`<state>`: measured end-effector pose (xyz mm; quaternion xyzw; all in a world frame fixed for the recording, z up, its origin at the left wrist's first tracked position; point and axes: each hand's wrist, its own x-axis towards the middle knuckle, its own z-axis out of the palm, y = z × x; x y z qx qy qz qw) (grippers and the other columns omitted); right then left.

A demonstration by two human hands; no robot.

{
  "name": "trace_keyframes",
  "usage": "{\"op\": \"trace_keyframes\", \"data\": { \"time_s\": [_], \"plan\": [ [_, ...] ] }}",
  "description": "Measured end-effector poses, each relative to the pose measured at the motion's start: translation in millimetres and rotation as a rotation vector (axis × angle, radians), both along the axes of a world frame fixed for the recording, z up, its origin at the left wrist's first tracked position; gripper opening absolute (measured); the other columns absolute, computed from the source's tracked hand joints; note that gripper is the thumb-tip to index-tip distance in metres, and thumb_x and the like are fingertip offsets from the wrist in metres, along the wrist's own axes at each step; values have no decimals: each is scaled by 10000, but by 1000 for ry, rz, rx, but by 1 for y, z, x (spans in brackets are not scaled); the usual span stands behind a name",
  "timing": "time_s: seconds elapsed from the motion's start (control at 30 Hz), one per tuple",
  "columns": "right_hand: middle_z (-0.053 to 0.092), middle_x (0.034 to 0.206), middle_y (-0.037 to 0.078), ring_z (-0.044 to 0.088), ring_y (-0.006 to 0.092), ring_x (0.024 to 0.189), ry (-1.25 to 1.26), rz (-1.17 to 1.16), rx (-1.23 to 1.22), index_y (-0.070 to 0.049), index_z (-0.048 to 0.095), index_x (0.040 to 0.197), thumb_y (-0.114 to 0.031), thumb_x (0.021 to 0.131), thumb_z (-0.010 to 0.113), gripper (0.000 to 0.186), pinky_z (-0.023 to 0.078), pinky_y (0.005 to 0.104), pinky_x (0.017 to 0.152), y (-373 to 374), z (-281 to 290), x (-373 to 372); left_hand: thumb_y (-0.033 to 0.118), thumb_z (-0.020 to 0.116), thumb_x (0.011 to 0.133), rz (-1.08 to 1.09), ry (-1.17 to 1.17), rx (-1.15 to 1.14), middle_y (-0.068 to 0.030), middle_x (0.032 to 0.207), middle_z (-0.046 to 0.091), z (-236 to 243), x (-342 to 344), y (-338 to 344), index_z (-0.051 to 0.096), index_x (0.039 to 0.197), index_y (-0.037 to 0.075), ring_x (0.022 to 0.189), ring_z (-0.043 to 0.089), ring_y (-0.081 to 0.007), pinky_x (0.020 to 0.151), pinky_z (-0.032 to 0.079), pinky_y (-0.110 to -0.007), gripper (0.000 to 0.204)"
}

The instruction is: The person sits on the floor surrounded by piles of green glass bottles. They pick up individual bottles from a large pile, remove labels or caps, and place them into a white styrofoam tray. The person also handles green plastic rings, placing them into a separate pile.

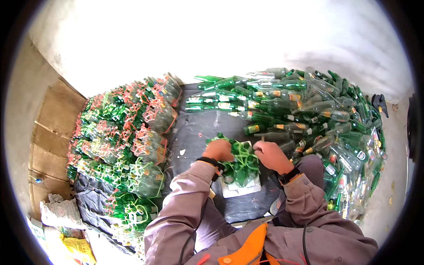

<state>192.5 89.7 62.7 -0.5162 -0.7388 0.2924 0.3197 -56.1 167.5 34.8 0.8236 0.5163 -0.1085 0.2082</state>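
A bundle of green glass bottles (238,173) stands upright in front of me on a white board (240,191). Bright green plastic strap (244,150) winds over and between the bottle necks. My left hand (218,150) is closed at the bundle's left side, its fingers curled in among the strap and necks. On the other side my right hand (271,155) makes a fist with thumb and forefinger pinched together at the strap's edge. The strap's exact course inside both hands is hidden. Dark bands circle both wrists.
Several rows of strapped bottle bundles (128,128) stand at the left, tied in red and green. A big heap of loose bottles (304,97) curves round the right. Dark matting (194,128) covers the floor between. Cardboard (55,123) leans on the left wall; a yellow bag (78,248) lies lower left.
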Motion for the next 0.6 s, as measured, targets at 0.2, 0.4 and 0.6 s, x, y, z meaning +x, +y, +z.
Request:
{"op": "trace_keyframes", "data": {
  "time_s": [0.2,0.4,0.6],
  "plan": [
    [684,866,218,652,442,860,1,-47,20,-24,668,946,-141,894,624,135,518,488,729,1,-7,7,421,705,696,299,56,-74,-211,1119,734,14,-53,20,775,1044,59,1050,702,-387,930,556,-452,507],
    [690,869,218,659,432,855,-4,-39,33,-24,674,945,-143,891,646,134,523,479,732,2,-6,10,493,718,695,543,123,-23,-212,1174,725,2,-137,24,773,1079,57,1097,695,-375,947,546,-440,584],
    [695,889,216,667,423,879,9,-48,10,-22,675,965,-143,897,650,141,528,471,746,1,-3,8,493,727,682,870,60,2,-234,1065,744,2,-228,-2,778,974,0,1027,718,-362,892,551,-431,576]
  ]
}}
